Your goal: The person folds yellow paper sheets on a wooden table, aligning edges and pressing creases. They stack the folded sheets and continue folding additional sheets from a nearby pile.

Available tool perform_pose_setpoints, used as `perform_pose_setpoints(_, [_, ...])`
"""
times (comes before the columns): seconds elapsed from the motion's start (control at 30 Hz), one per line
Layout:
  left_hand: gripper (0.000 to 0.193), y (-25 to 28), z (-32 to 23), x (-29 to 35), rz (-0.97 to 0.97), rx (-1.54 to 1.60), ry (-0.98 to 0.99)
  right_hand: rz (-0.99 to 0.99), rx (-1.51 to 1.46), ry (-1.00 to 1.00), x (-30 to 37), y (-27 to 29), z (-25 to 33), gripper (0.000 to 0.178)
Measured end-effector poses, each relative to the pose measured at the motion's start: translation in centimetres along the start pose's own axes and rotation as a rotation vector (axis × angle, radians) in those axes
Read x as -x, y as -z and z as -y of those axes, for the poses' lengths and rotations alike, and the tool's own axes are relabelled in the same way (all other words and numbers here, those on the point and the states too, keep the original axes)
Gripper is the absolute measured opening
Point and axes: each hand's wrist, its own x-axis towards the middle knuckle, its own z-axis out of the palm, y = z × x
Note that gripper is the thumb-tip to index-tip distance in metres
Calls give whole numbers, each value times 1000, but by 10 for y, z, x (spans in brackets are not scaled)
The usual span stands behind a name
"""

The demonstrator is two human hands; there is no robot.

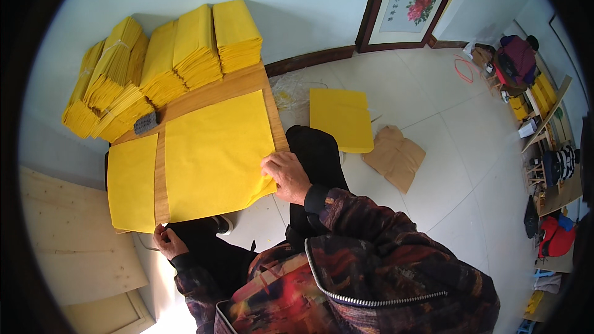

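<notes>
A large yellow sheet of paper (216, 148) lies flat on the wooden table (159, 176), its near right corner bent up. My right hand (288, 176) is closed on that corner, the fingers curled over the paper's edge. Left of it lies a narrower yellow sheet or folded stack (133, 179). At the table's near edge, just below the gap between the two, my left hand (170, 241) is closed with the fingertips together. Whatever it may hold is too small to make out. A dark grey block (146, 123) sits behind the narrower piece.
Thick stacks of folded yellow paper (198, 43) line the table's back along the wall. To the right stand a yellow-topped stack (340, 117) and brown paper (395, 158) on the tiled floor. Wooden boards (80, 235) lean at left. Bags and shelves (547, 167) fill the far right.
</notes>
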Motion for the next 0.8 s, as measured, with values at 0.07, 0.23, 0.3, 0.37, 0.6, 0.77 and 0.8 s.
perform_pose_setpoints(0.07, [24, 0, -1, 0, 4, 9, 2, 5, 11, -3, 0, 0, -1, 34])
perform_pose_setpoints(0.23, [24, 2, 0, 0, 12, -14, -3, 0, 5, -6, 1, -2, -2, 34])
perform_pose_setpoints(0.3, [24, 2, 3, 0, 15, -17, -2, -8, -6, -4, 1, -3, -2, 34])
perform_pose_setpoints(0.37, [24, 2, 5, 0, 19, 10, -2, -11, -4, -2, 2, -3, -2, 33])
perform_pose_setpoints(0.6, [23, -1, 6, -1, -6, 5, 35, 1, 9, -9, 2, -3, -3, 31])
perform_pose_setpoints(0.77, [25, 2, 6, -3, 20, -15, 31, -9, -11, -2, 1, -1, -1, 31])
perform_pose_setpoints(0.8, [26, 3, 6, -3, 33, -33, 35, -5, -12, -4, 1, -1, -1, 32])
